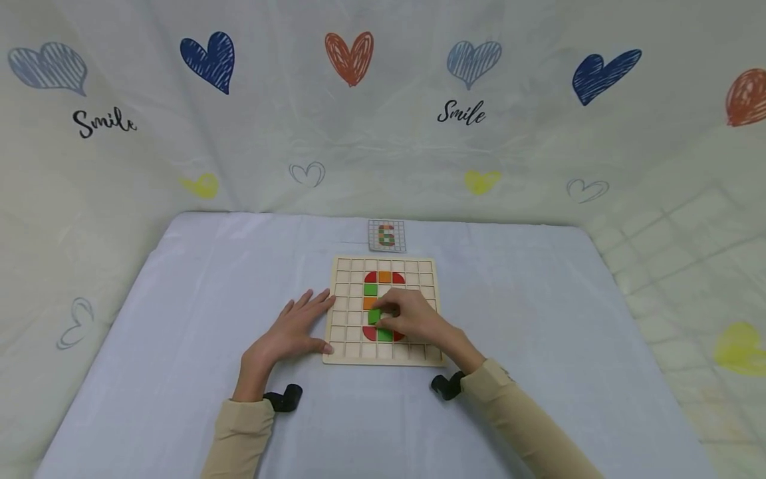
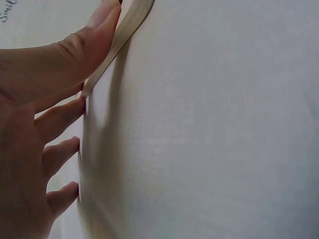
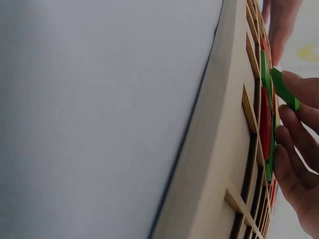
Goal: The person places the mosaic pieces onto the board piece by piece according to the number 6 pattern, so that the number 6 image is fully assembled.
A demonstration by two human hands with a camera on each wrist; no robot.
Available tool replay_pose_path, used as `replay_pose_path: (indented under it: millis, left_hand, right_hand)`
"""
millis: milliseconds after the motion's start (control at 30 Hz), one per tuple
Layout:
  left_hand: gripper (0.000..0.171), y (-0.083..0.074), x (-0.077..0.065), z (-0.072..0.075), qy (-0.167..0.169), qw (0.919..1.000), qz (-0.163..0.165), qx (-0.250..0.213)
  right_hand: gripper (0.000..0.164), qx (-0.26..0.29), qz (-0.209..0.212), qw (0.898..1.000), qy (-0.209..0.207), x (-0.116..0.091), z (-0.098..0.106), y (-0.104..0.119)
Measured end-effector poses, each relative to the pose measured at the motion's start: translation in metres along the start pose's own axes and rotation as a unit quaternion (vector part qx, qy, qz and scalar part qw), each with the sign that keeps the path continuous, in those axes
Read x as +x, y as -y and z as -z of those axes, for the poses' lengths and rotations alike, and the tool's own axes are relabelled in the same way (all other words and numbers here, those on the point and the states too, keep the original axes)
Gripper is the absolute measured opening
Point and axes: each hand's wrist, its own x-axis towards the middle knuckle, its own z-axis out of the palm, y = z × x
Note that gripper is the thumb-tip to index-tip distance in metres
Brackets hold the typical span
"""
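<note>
A wooden grid board (image 1: 352,350) lies on the table, with red rounded tiles (image 1: 369,333), orange tiles (image 1: 385,277) and green tiles (image 1: 370,290) set in its squares. My right hand (image 1: 417,315) pinches a green square tile (image 1: 374,317) between thumb and finger over the board's lower middle. In the right wrist view that green tile (image 3: 285,90) is tilted, just above the other pieces. My left hand (image 1: 293,331) lies spread at the board's left side, thumb and fingers touching its edge. Part of the pattern is hidden under my right hand.
Behind the board lies a small pattern card (image 1: 386,236) showing a similar coloured figure on a grid. A white cloth (image 1: 239,279) covers the table. A curtain with hearts (image 1: 349,58) hangs at the back. Black wrist cameras (image 1: 286,398) sit on both wrists.
</note>
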Motion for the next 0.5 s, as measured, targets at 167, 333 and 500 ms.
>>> replay_pose_path:
  millis: [167,333,500]
  left_hand:
    - [0.099,0.001,-0.001,-0.001,0.001,1.0,0.0,0.003]
    - [0.099,0.0012,-0.0022,-0.0015,0.0,1.0,-0.004,0.007]
    - [0.099,0.0015,-0.0031,-0.0013,0.001,1.0,-0.005,0.006]
  right_hand:
    - [0.027,-0.009,0.003,1.0,0.003,0.0033,-0.0032,0.0039]
    - [0.026,-0.019,-0.007,1.0,0.002,0.0064,-0.0064,0.0045]
    - [0.025,-0.039,-0.02,0.999,0.008,0.0082,-0.0079,0.0068]
